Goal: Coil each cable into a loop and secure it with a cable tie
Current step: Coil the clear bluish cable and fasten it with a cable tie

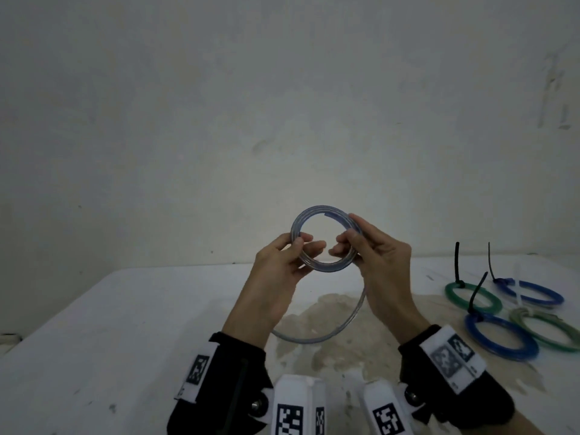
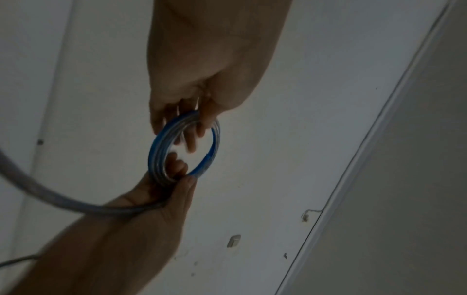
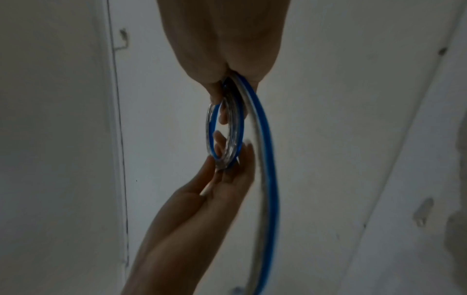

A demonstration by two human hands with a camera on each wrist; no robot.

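I am holding the clear, blue-striped cable [image 1: 324,265] coiled above the desk [image 1: 125,324], left hand [image 1: 279,262] and right hand [image 1: 373,255] each pinching a side, and judging it light, springy and slick, best gripped where the turns overlap.

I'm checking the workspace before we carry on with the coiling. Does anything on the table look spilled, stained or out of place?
Yes: a brownish blotchy stain spreads over the white table under the hands, like a dried spill. Otherwise the four tied coils lie together at the right, and the clear cable in the hands has a loose tail hanging, not yet coiled.
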